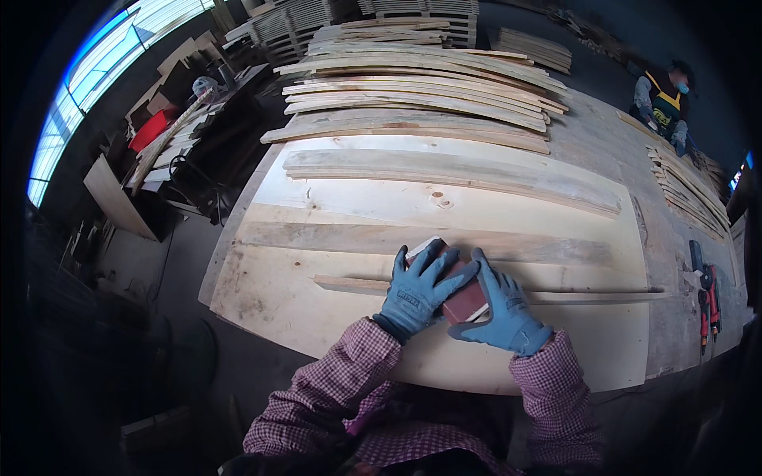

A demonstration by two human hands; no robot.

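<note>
Both hands wear blue-grey work gloves and hold a reddish-brown sanding block (466,302) with pale ends. My left hand (417,290) wraps over its left part, fingers pointing away. At its right end my right hand (508,311) grips the side, thumb and fingers around it. Beneath the hands runs a narrow wooden strip (587,298), partly hidden by the block and gloves; whether the block touches it I cannot tell. Just beyond lies a wider, greyish board (333,237), flat on a pale plywood sheet (294,321).
Farther up the sheet lies another board (452,176), with a stack of long planks (421,91) behind it. Red-handled tools (709,305) lie at the table's right edge, near more strips (686,186). Another person (665,103) stands at the far right. A red container (151,129) is at left.
</note>
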